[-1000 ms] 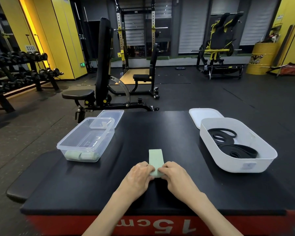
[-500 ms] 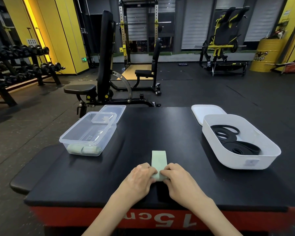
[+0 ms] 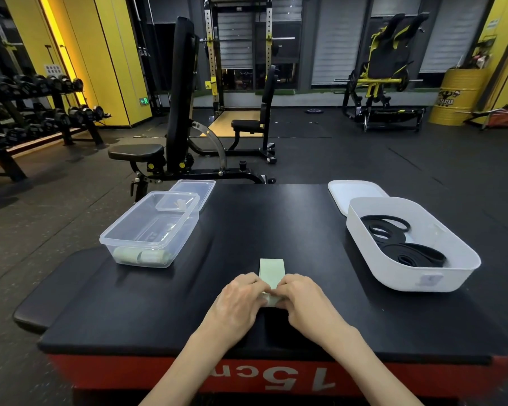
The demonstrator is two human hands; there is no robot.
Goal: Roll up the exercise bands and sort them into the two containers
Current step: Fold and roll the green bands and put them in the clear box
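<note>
The fingers (image 3: 258,284) of the left hand (image 3: 239,298) and the right hand (image 3: 304,300) are curled over the near end of a light-green exercise band (image 3: 272,268) and grip its rolled part. The 2 hands almost meet above it. The band lies near the front middle of the black tabletop (image 3: 276,224). Its long axis runs straight away from the person, and its flat, unrolled end points at the far edge.

To the left, well apart from the band, stands a clear plastic container (image 3: 109,241) with 2 light-green rolls (image 3: 141,257) against its near wall. A clear lid (image 3: 197,187) lies just behind it. To the right stands a white container (image 3: 408,281) holding coiled black bands (image 3: 408,254), with a white lid (image 3: 355,190) behind and partly under it.

The tabletop's red front face (image 3: 129,373) shows "15cm" upside down. Beyond are an adjustable bench (image 3: 182,92), a dumbbell rack (image 3: 27,115) and a yellow drum (image 3: 459,95).
</note>
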